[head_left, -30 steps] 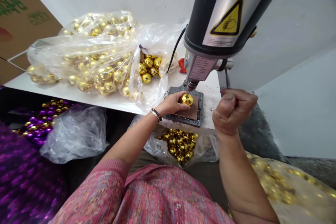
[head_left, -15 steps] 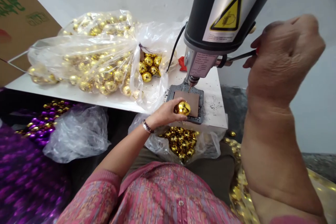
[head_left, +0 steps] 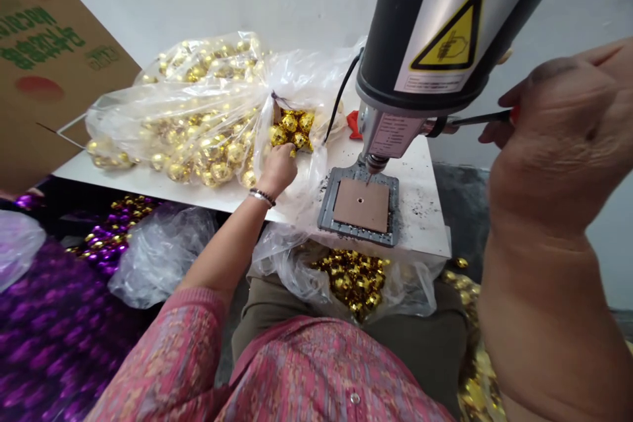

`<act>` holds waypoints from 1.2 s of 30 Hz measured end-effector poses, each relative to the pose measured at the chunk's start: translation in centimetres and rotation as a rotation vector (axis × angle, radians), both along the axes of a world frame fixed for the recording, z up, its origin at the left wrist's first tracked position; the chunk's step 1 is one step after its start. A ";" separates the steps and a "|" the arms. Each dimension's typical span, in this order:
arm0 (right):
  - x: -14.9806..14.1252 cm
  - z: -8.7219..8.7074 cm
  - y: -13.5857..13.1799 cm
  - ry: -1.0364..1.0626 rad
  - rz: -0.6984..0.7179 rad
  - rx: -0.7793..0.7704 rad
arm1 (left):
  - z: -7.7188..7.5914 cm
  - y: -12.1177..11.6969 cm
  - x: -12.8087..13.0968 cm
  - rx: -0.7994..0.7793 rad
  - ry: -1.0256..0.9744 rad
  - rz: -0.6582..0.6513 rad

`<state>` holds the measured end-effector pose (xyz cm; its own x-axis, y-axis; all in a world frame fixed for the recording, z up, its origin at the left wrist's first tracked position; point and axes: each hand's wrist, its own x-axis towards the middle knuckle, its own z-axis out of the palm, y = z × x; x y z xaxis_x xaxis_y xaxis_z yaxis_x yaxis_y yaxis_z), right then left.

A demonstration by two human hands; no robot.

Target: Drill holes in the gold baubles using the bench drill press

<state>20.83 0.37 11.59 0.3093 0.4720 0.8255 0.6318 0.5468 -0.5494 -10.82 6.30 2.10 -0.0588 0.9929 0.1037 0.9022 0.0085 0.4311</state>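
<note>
In front of and below the drill press point(head_left: 420, 39), a clear bag point(head_left: 403, 283) of gold mirrored balls point(head_left: 356, 277) sits by my lap. To the right of the press, my right hand point(head_left: 564, 138) is closed round its lever point(head_left: 479, 119), fingers wrapped over the red end. Under the drill bit point(head_left: 368, 179), a square brown board point(head_left: 361, 204) with a small hole lies on the grey base point(head_left: 326, 208). Left of the press, my left hand point(head_left: 281, 168) has its fingers curled down onto the faceted gold balls point(head_left: 291, 124) in an open bag mouth; I cannot tell if they grip one. Farther left of the press are knotted bags point(head_left: 182, 125) of gold balls, then a cardboard box point(head_left: 54, 66).
</note>
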 end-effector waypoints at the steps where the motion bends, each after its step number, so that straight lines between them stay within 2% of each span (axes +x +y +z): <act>1: -0.2 0.1 -0.4 0.009 -0.013 -0.009 | 0.3 1.1 0.0 -0.027 0.091 0.032; 3: -0.7 0.3 -1.1 0.030 -0.027 -0.043 | 0.5 2.6 0.1 -0.125 0.234 0.050; 6: -1.2 0.5 -1.6 0.063 -0.042 -0.100 | 0.1 3.3 0.1 -0.228 0.351 0.087; 9: -1.4 0.5 -1.5 0.062 -0.041 -0.034 | -0.7 3.4 -0.5 -0.227 0.367 0.111; 11: -1.6 0.5 -1.3 0.061 -0.030 -0.011 | -1.1 3.2 -1.1 -0.186 0.308 0.095; 14: -1.7 0.5 -1.0 0.110 -0.021 -0.032 | -1.1 2.3 -1.9 -0.116 0.045 0.015; 16: -1.5 0.4 -0.8 0.123 0.007 -0.024 | -1.0 1.1 -2.1 -0.126 -0.274 -0.074; 18: -1.1 0.1 -0.5 0.093 0.047 -0.007 | -0.9 -0.5 -2.1 -0.199 -0.636 -0.158; 20: -0.8 -0.1 -0.3 0.061 0.061 -0.012 | -1.1 -2.2 -1.7 -0.303 -0.904 -0.221; 23: -0.7 -0.2 -0.2 0.048 0.068 0.003 | -1.5 -4.2 -0.9 -0.445 -1.057 -0.283; 26: -0.9 -0.2 -0.1 0.056 0.078 -0.016 | -1.7 -5.1 0.3 -0.479 -1.051 -0.322; 31: -1.4 0.4 -0.1 0.044 0.045 -0.080 | -1.7 -4.9 2.8 -0.376 -0.883 -0.358; 33: -1.5 1.4 0.1 0.022 0.009 -0.114 | -1.8 -4.8 3.6 -0.366 -0.832 -0.326; 36: -1.2 3.9 1.2 -0.026 -0.052 -0.250 | -2.3 -4.6 4.6 -0.360 -0.779 -0.291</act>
<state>19.66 1.54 15.45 0.3190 0.6466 0.6929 0.6710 0.3623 -0.6469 -6.18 1.66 -0.15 0.2761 0.9441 -0.1800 0.3438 0.0779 0.9358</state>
